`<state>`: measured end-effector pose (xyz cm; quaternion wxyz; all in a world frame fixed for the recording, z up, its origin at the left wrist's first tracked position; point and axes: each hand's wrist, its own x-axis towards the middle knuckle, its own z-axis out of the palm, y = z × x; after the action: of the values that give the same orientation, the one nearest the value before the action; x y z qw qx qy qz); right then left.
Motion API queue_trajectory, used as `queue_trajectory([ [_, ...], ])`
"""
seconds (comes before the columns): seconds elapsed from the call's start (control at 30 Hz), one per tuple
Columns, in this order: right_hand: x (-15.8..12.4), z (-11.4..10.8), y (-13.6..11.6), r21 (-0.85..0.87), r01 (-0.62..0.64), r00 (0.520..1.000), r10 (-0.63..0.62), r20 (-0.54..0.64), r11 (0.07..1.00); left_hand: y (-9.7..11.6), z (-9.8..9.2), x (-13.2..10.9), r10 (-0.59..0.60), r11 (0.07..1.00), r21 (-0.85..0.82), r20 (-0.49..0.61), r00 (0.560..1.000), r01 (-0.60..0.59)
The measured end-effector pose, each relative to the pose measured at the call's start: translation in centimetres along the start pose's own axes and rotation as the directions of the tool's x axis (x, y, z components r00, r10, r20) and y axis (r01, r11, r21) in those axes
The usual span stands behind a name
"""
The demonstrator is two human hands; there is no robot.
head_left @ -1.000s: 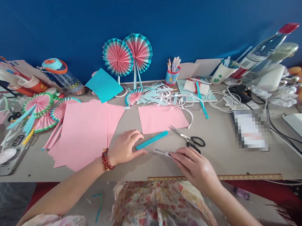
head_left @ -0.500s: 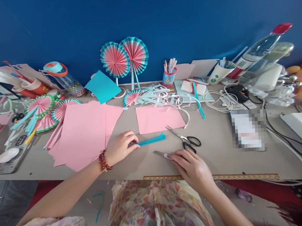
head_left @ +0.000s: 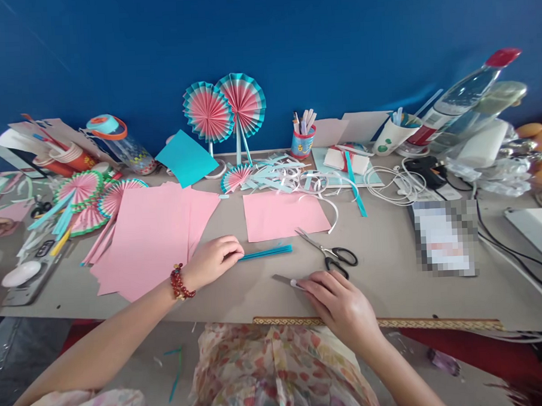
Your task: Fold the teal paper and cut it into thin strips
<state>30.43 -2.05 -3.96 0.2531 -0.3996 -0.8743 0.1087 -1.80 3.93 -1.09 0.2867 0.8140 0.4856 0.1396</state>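
Now pinching the left end of the pleated teal strip (head_left: 266, 252) with the left hand (head_left: 215, 260), fingers (head_left: 230, 248) closing tightly on it. Lying flat on the table (head_left: 381, 267), near the front edge, just below the small pink sheet (head_left: 284, 214) and just left of the scissors (head_left: 329, 254). Running with its long axis almost straight left to right, free end pointing right toward the scissor blades and tilting a touch away from the body.

Judging by the stacked edges, looking already folded into narrow pleats and pressed into a compact bar; not yet spreading open into a round and not yet carrying any handle, unlike the two finished fans (head_left: 225, 106) standing against the blue wall at the back.

Resting the right hand (head_left: 340, 301) nearer the body, fingertips covering one end of a slim grey tool (head_left: 283, 279); not showing clearly whether gripping it or merely touching it.

Wearing a red bead bracelet (head_left: 180, 283) on the left wrist. Bordering, further left, on a big stack of pink sheets (head_left: 151, 238), with more fans (head_left: 88, 196) lying flat beyond it. Piling up behind the small pink sheet, teal and white paper trimmings (head_left: 287, 172)
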Motion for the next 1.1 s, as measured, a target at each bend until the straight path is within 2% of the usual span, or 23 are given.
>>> queue_trajectory([
  [0.13, 0.2, 0.0, 0.0, -0.003, 0.006, 1.000, -0.006, -0.026, 1.000, 0.2, -0.4, -0.2, 0.008, 0.997, 0.079, -0.073, 0.997, -0.002],
  [0.3, 0.2, 0.0, -0.1, -0.001, 0.006, 1.000, -0.006, -0.028, 1.000, -0.4, -1.4, -0.4, -0.038, 0.995, 0.085, -0.133, 0.990, 0.049],
  [0.47, 0.1, 0.1, 0.0, 0.011, -0.009, 1.000, 0.009, -0.020, 1.000, -0.6, -1.5, -0.5, -0.049, 0.990, 0.124, -0.125, 0.991, 0.065],
  [0.53, 0.1, 0.2, 0.0, 0.012, -0.010, 1.000, 0.010, -0.025, 1.000, -0.4, -1.5, -0.6, -0.049, 0.993, 0.098, -0.107, 0.993, 0.059],
  [0.63, 0.1, 0.2, 0.0, 0.007, -0.017, 1.000, 0.017, -0.024, 1.000, -0.5, -1.7, -0.5, -0.049, 0.999, -0.027, -0.112, 0.992, 0.047],
  [0.73, 0.0, 0.2, 0.0, 0.008, -0.019, 1.000, 0.019, -0.019, 1.000, -1.4, -2.5, -0.1, -0.089, 0.993, -0.095, -0.200, 0.976, 0.071],
  [0.83, 0.1, 0.2, 0.0, 0.006, -0.015, 1.000, 0.015, -0.027, 1.000, -2.4, -3.4, 0.3, -0.097, 0.993, 0.037, -0.272, 0.957, 0.111],
  [0.93, 0.1, 0.2, -0.1, 0.002, -0.017, 0.999, 0.017, -0.027, 1.000, -2.1, -3.3, 0.6, -0.014, 0.961, 0.261, -0.292, 0.956, 0.094],
  [1.0, 0.1, 0.3, 0.0, 0.000, -0.019, 1.000, 0.019, -0.022, 1.000, -1.2, -2.5, 0.8, 0.090, 0.939, 0.343, -0.246, 0.965, 0.000],
  [1.1, 0.1, 0.3, 0.0, -0.008, -0.031, 0.999, 0.031, -0.019, 0.999, 0.2, -0.7, 1.0, 0.188, 0.904, 0.406, -0.098, 0.977, -0.133],
])
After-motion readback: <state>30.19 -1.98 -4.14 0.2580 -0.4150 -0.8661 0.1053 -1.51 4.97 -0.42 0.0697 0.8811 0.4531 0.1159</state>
